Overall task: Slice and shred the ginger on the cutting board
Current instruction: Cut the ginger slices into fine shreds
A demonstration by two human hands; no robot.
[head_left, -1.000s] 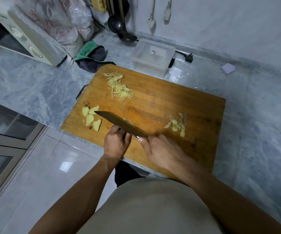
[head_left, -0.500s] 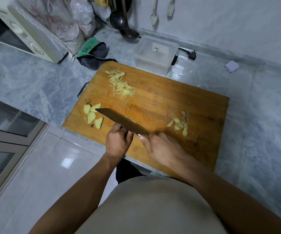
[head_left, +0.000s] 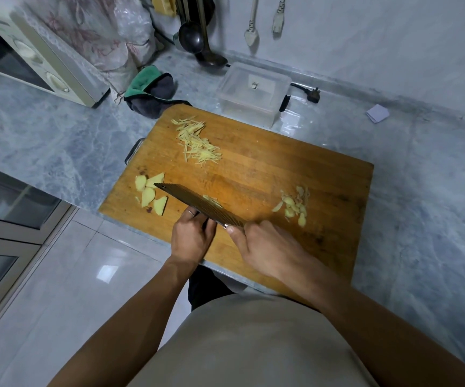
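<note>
Right hand (head_left: 267, 247) grips the handle of the cleaver (head_left: 198, 205), blade angled across the near part of the cutting board (head_left: 267, 169). Left hand (head_left: 191, 236), fingers curled, sits against the blade's near side; whatever ginger it holds is hidden. Both hands and blade stand as they did half a second ago; no shift noted. A few shreds (head_left: 211, 201) lie just behind the blade. Ginger slices (head_left: 150, 195) lie at the blade's tip, peel scraps (head_left: 294, 205) to the right, the shredded pile (head_left: 196, 142) farther back. A clear plastic box (head_left: 251, 93) stands beyond the board.
</note>
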